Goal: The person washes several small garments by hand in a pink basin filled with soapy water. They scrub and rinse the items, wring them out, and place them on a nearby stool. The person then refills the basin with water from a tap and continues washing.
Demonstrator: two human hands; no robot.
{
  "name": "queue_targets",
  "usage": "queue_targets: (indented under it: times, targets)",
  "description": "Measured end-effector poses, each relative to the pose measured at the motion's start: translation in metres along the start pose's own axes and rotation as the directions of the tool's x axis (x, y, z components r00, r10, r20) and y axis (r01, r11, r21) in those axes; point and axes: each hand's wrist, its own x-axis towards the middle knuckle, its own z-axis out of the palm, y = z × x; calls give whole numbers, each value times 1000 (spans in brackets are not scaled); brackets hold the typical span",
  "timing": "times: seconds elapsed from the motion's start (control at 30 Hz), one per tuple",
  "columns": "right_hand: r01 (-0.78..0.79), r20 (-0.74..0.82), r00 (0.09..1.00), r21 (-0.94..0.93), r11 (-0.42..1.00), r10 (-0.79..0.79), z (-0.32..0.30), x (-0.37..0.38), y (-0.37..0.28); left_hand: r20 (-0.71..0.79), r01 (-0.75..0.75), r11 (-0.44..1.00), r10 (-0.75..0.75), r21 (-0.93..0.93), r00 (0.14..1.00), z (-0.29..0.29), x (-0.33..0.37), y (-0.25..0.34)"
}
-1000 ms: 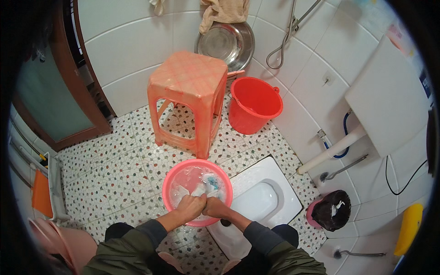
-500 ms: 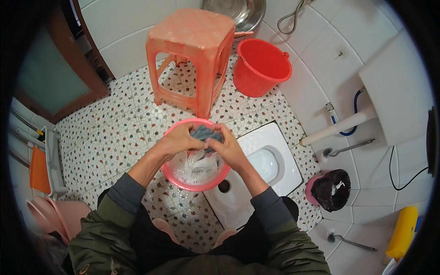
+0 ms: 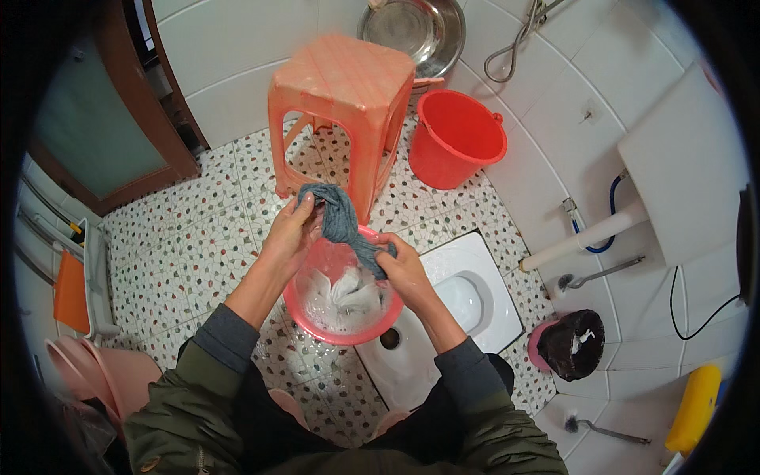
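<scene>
A wet grey-blue cloth (image 3: 342, 222), long and narrow like a sock, is stretched between my two hands above the pink basin (image 3: 298, 315). My left hand (image 3: 291, 229) grips its upper end, thumb on top. At the lower right end, my right hand (image 3: 404, 273) has its fingers closed round the cloth. Sudsy water fills the basin below, and a white cloth (image 3: 352, 291) lies soaking in it.
Just beyond the basin stands an orange plastic stool (image 3: 344, 75), with a red bucket (image 3: 459, 142) and metal bowl (image 3: 416, 36) behind. A white squat toilet (image 3: 495, 317) adjoins the basin's right side. Farther right is a lined bin (image 3: 571, 344).
The bunched cloth has been drawn out lengthwise between my hands. My left hand has risen and turned, and my right hand has shifted slightly right and nearer me.
</scene>
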Motion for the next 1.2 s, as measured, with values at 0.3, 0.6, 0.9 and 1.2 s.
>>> queue_targets:
  times: [0.3,0.6,0.9,1.2]
  targets:
    - [83,-120,991,131,988,-68,-43,13,-15,149,-65,989,45,133,988,21,-10,32]
    - [291,74,955,-57,955,-287,15,-6,-34,214,-163,784,40,599,976,39,-22,21]
    - [192,-180,973,289,938,-144,-15,8,-18,123,-11,650,-128,760,984,25,-11,21]
    - [511,-472,807,256,820,-355,-53,-9,-76,25,292,725,-392,624,920,27,-23,25]
